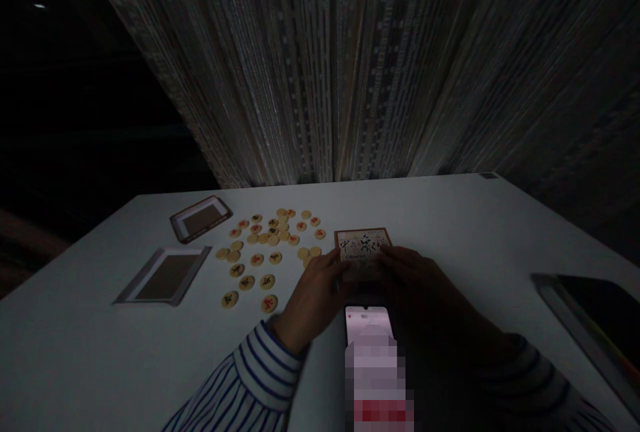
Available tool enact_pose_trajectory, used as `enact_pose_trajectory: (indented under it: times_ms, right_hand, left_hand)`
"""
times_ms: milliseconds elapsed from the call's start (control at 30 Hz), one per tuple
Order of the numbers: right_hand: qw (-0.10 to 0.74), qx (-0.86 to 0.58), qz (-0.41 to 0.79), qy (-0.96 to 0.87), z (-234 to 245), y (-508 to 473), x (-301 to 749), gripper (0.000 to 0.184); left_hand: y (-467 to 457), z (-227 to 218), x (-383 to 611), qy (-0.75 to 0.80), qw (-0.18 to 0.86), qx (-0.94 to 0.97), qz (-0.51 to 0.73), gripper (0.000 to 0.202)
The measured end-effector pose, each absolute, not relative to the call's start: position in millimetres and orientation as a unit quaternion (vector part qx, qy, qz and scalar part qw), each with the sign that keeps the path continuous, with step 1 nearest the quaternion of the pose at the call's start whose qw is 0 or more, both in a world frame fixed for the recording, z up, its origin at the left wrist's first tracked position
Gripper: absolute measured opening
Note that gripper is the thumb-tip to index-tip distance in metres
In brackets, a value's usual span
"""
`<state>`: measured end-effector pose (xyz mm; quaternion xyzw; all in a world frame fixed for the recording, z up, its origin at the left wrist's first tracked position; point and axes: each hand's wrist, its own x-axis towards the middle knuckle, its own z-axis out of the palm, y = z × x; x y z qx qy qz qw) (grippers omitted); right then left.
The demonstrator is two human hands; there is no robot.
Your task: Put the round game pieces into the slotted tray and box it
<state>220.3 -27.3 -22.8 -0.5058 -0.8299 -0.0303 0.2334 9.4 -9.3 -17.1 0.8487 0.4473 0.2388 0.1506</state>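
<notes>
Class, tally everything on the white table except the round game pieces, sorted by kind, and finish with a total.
Shallow trays: 2
Printed card: 1
Smartphone: 1
Dark tablet: 1
Total: 5

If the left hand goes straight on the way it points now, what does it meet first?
The left hand would meet the printed card first. Its fingers seem already at the card's lower left edge, though the dim light makes contact hard to judge.
</notes>
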Motion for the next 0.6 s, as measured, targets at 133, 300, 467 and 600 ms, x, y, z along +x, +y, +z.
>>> enact_pose_trajectory:
  times_ms: [133,300,467,600]
  right_hand:
    - [0.226,-0.522,-0.035,-0.822,-22.4,-29.2,217.7,0.031]
    - [0.246,-0.514,-0.023,-0.821,-26.8,-26.6,219.7,0.031]
    - [0.253,-0.501,-0.028,-0.827,-25.0,-27.8,219.1,0.03]
    - [0.24,-0.506,-0.034,-0.828,-24.2,-26.2,221.5,0.03]
  left_hand:
    - [-8.0,-9.7,12.7,0.445,0.124,0.857,0.229,0.027]
    - [4.7,-5.6,32.1,0.439,0.07,0.867,0.226,0.03]
    - [18.2,-15.9,47.8,0.45,0.063,0.873,0.179,0.046]
    - [19.5,-19.3,48.7,0.449,0.068,0.874,0.175,0.047]
